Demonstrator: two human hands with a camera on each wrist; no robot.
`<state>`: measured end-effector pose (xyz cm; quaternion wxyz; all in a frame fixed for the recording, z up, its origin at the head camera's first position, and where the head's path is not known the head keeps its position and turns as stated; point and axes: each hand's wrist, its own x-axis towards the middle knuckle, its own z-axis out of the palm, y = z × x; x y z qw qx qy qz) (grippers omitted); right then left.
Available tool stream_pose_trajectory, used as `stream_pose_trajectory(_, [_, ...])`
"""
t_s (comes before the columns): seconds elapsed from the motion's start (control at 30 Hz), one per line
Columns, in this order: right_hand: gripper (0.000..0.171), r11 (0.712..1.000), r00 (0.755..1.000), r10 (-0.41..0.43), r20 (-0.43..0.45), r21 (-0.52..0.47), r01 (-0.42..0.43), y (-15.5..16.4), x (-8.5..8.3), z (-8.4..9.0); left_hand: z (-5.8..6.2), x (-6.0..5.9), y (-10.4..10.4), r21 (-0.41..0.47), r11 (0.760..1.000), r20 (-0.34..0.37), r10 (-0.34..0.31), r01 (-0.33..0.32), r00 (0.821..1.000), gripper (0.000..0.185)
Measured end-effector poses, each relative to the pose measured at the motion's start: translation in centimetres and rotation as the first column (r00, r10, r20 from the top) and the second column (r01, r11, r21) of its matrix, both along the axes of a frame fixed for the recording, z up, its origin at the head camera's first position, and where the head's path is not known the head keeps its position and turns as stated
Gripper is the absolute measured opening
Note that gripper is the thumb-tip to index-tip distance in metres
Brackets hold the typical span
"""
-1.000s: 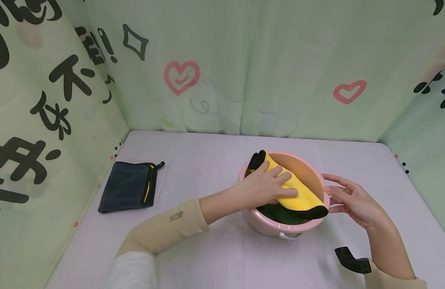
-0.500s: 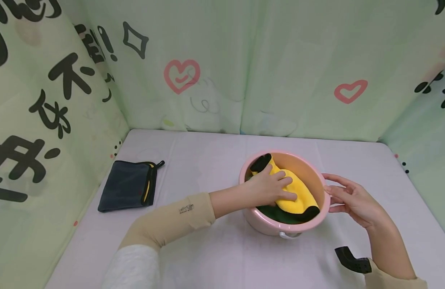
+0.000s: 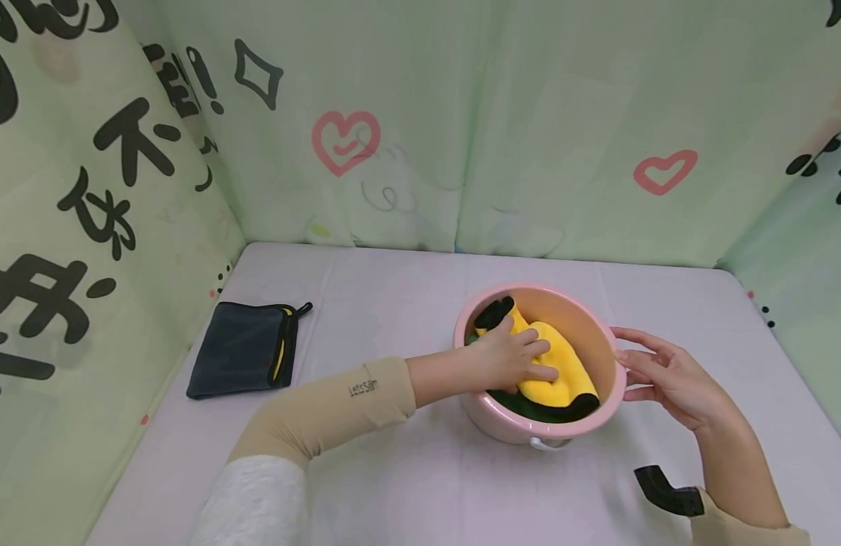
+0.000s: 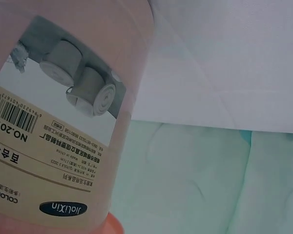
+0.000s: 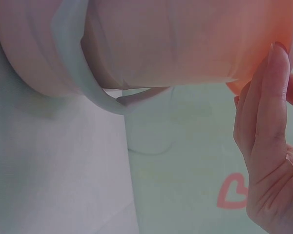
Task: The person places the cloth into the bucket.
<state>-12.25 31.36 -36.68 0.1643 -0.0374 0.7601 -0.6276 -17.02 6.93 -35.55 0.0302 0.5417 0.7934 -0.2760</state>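
A pink basin (image 3: 503, 426) stands on the table right of centre. A yellow cloth with black edging (image 3: 565, 365) lies folded inside it, over a dark green cloth (image 3: 529, 404). My left hand (image 3: 514, 356) reaches in from the left and presses flat on the yellow cloth. My right hand (image 3: 660, 373) is open, its fingertips against the basin's right rim. The left wrist view shows the basin's labelled outer wall (image 4: 53, 136) close up. In the right wrist view the basin (image 5: 185, 44), its white handle (image 5: 83, 73) and my straight right fingers (image 5: 268, 122) are visible.
A dark grey folded cloth with a yellow trim (image 3: 244, 349) lies flat at the table's left side. Green printed curtains (image 3: 420, 114) wall the table on three sides. A black strap piece (image 3: 666, 497) sits at my right wrist.
My left hand has pushed the yellow cloth down into the basin; its ends, earlier draped over the rim, now lie inside. The right hand has stayed at the rim.
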Motion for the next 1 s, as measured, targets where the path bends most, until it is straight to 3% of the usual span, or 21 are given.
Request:
stream_pose_trajectory(0.4, [0.031,1.0,1.0,-0.011,0.011,-0.018,0.011,0.1,0.0,-0.1,0.1,0.2,0.5,-0.117,0.989,0.047,0.095,-0.089,0.994,0.061])
stream_pose_trajectory(0.57, [0.031,1.0,1.0,-0.011,0.007,-0.003,0.011,0.0,0.0,-0.1,0.0,0.0,0.3,-0.07,0.993,0.097,0.099,-0.092,0.99,0.06])
stream_pose_trajectory(0.67, [0.031,1.0,1.0,-0.01,0.002,0.009,0.01,-0.1,0.0,-0.1,-0.1,-0.4,0.0,-0.006,0.993,0.195,0.119,-0.12,0.974,0.061])
stream_pose_trajectory(0.77, [0.031,1.0,1.0,-0.008,-0.005,0.022,0.009,-0.1,0.0,-0.1,0.1,-0.8,-0.3,0.054,0.981,0.332,0.158,-0.186,0.93,0.062])
stream_pose_trajectory(0.87, [0.031,0.999,1.0,-0.008,-0.01,0.034,0.008,-0.1,0.0,-0.1,0.6,-1.0,-0.8,0.117,0.969,0.41,0.152,-0.218,0.899,0.062])
stream_pose_trajectory(0.9, [0.031,0.999,1.0,-0.008,-0.009,0.035,0.009,-0.1,0.0,-0.1,1.0,-1.0,-1.0,0.143,0.963,0.425,0.146,-0.226,0.893,0.061])
stream_pose_trajectory(1.0, [0.031,0.999,1.0,-0.009,-0.004,0.032,0.009,0.0,0.0,-0.1,2.1,-0.7,-2.1,0.254,0.937,0.418,0.117,-0.239,0.901,0.059])
